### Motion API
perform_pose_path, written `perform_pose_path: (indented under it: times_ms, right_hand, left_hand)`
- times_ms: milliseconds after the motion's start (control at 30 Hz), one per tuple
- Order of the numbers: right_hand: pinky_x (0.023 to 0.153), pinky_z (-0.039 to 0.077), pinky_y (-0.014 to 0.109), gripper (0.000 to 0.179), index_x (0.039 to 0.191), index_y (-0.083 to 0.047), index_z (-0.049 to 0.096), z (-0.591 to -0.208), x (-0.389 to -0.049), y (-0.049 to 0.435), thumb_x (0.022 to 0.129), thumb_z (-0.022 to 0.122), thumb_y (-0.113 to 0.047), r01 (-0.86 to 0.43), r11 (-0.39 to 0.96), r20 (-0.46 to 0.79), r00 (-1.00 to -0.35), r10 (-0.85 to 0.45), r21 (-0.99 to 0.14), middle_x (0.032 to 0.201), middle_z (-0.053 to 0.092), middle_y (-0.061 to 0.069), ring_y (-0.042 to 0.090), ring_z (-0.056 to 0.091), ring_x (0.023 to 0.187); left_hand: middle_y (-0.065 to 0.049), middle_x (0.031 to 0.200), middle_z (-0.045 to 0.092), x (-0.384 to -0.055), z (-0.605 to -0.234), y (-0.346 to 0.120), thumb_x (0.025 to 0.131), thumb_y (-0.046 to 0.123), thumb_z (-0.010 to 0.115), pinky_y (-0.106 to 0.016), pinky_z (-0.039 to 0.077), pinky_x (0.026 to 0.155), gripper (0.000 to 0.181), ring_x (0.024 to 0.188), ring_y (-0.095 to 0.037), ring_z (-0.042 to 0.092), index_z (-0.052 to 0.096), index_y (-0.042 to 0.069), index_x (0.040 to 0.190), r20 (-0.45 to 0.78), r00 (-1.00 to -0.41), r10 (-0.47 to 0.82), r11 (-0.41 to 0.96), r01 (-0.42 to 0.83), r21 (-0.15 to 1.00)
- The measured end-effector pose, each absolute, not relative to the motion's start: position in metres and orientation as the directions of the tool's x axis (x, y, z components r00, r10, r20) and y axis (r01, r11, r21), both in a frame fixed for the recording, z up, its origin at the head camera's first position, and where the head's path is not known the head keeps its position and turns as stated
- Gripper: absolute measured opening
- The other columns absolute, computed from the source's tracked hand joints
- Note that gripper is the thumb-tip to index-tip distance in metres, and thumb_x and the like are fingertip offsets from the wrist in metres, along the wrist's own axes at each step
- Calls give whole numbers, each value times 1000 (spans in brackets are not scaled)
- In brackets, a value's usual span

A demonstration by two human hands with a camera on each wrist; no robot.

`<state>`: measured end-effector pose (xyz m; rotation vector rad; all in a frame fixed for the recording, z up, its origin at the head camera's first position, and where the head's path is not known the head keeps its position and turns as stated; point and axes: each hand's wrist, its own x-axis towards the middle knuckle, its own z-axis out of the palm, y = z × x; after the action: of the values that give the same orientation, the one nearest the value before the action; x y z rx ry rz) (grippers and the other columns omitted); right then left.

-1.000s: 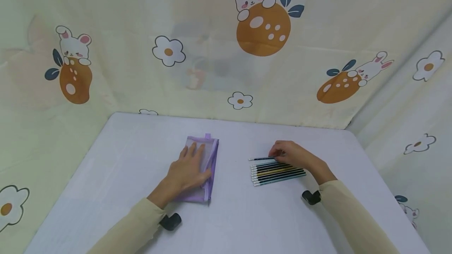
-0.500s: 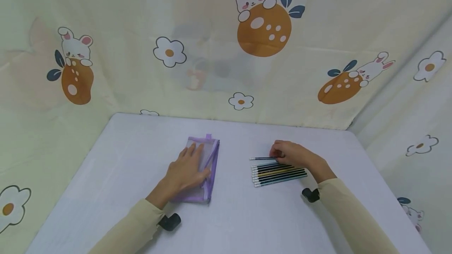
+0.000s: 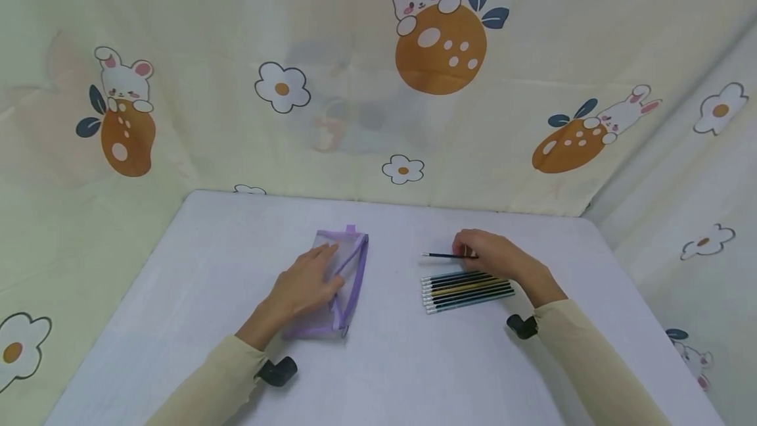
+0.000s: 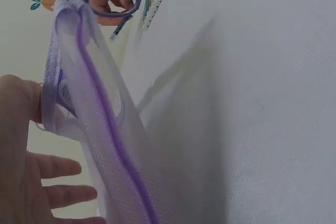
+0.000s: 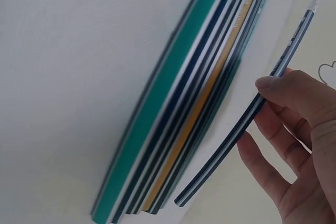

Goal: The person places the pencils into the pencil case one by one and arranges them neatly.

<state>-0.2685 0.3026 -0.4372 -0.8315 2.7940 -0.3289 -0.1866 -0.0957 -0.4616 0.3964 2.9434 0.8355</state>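
My left hand [image 3: 304,281] is over a purple-trimmed mesh pencil pouch [image 3: 351,281]. In the left wrist view its thumb [image 4: 18,98] holds the raised edge of the pouch, the thumb tip hidden behind the purple band. The other fingers [image 4: 68,195] are spread. My right hand [image 3: 487,255] pinches a dark blue striped pencil [image 5: 247,116] between thumb and fingers, slightly above the table. The pencil's white end points left. Just nearer to me, a row of several pencils [image 3: 464,292], mostly dark and teal with a yellow one, lies side by side.
All of this is on a white table [image 3: 402,380]. Behind it hangs a cream curtain [image 3: 349,97] printed with rabbits and flowers. A purple loop [image 4: 113,1] sticks out at the pouch's end. Dark wrist cameras [image 3: 278,371] hang under both sleeves.
My right hand has lifted one pencil up and away from the row. My left hand has shifted slightly toward me and left, and the pouch edge has risen with it.
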Motion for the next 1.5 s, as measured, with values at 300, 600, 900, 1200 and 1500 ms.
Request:
perform_pose_path:
  times_ms: [300,600,900,1200,1500]
  right_hand:
    - [86,55,37,23,110,-20,64,-432,-266,297,92,74,-10,-530,810,-68,-825,-561,-251,100,63,-7,14,60,94]
    - [87,57,37,24,116,-17,70,-430,-260,289,92,74,-12,-584,780,-27,-796,-604,-222,105,65,-6,13,63,96]
    - [88,57,38,25,116,-18,71,-428,-259,282,92,74,-13,-593,772,-9,-791,-611,-229,107,65,-6,15,63,97]
    - [87,58,35,27,119,-12,71,-423,-260,272,92,73,-8,-584,698,18,-772,-635,-414,108,67,-2,12,63,98]
    - [86,58,34,24,116,-17,68,-412,-256,256,93,73,-10,-557,566,81,-753,-654,-608,113,69,9,15,64,102]
  left_hand:
    - [-10,155,49,-190,-459,-103,97,28,54,-55,36,115,55,144,-34,43,51,10,149,41,-959,279,740,242,627]
    - [-12,131,68,-186,-452,-110,96,19,53,-37,54,66,47,79,-22,68,60,8,141,69,-970,233,645,207,736]
    - [-18,124,70,-191,-446,-122,95,10,55,-40,57,82,37,107,-31,68,68,-1,128,98,-977,189,552,188,812]
    - [-18,123,71,-191,-445,-127,99,10,58,-50,55,93,31,116,-39,66,69,0,126,68,-981,181,486,149,861]
    - [-17,123,71,-189,-445,-125,101,11,52,-37,55,78,31,111,-33,66,70,1,125,19,-988,152,447,86,891]
